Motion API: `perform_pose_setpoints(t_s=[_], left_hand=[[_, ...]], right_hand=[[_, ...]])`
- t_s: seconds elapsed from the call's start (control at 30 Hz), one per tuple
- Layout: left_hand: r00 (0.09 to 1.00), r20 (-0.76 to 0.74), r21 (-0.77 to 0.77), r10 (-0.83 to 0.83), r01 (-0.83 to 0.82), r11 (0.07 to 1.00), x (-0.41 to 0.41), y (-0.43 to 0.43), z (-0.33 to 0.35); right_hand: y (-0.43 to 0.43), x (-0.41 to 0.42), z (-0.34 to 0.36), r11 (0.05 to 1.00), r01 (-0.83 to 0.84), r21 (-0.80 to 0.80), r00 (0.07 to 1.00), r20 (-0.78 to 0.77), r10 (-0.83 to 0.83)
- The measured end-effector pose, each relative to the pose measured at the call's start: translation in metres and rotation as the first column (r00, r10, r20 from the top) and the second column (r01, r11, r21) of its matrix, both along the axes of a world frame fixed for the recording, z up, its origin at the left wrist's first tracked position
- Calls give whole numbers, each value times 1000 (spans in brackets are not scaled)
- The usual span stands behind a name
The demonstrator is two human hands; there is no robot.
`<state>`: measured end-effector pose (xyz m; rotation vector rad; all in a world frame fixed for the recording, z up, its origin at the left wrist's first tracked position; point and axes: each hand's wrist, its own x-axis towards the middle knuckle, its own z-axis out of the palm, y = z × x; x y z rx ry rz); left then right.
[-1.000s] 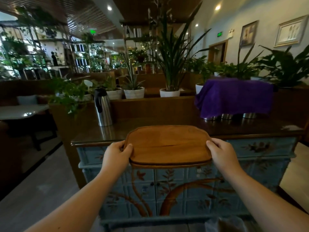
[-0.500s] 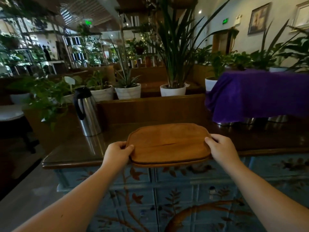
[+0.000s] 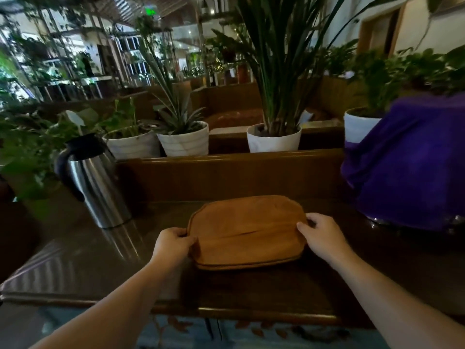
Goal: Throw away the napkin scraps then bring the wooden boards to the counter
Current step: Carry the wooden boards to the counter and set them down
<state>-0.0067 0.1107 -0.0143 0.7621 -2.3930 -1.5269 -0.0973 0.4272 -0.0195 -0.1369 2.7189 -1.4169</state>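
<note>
A stack of rounded wooden boards (image 3: 245, 231) lies flat on the dark glossy counter (image 3: 251, 293), a seam along the front edge showing one board on another. My left hand (image 3: 172, 244) grips the stack's left edge. My right hand (image 3: 320, 236) holds its right edge, fingers curled over the rim. No napkin scraps are in view.
A steel thermos jug (image 3: 94, 182) with a black handle stands on the counter at left. A purple cloth (image 3: 412, 162) drapes over metal items at right. White plant pots (image 3: 274, 139) line the wooden ledge behind. The painted blue cabinet front (image 3: 226, 333) is below.
I have stepped up to the counter. The boards have gone from held above the front edge to lying down on the countertop further in, both hands still on their edges.
</note>
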Motion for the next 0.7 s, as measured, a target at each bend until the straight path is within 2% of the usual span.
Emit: perform_pose_setpoints(t_s=[0.27,0.5,0.7], left_hand=[[990,135,-41,28,-22,999,-61,-20,-15],[983,185,-79,7,8,997,-95,-34,-19],[977,209,-61,-37,51,997,-105,-39,-25]], right_hand=[[-24,-43,-7,994,-40,103,999,6,40],[-41,-65,-13,969,-14,247,999,35,5],[-49,-71,-22,959,32,280,995,82,-58]])
